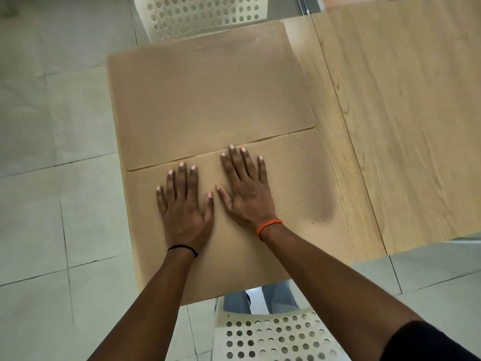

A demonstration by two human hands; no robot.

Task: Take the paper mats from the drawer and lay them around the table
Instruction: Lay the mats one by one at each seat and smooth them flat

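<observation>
Pressing flat on the near paper mat (260, 256) with both palms: left hand (184, 212) and right hand (247, 194) side by side, fingers straight and spread, gripping nothing. Lying on the wooden tabletop (403, 126) at its left end, touching the far paper mat (208, 100), whose near edge overlaps it. 2 white perforated chairs, far (203, 14) and near (273, 334).

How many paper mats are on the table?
2. The far mat lies by the far chair; the near mat lies under the left hand and right hand, both flat. More could be stacked unseen.
</observation>
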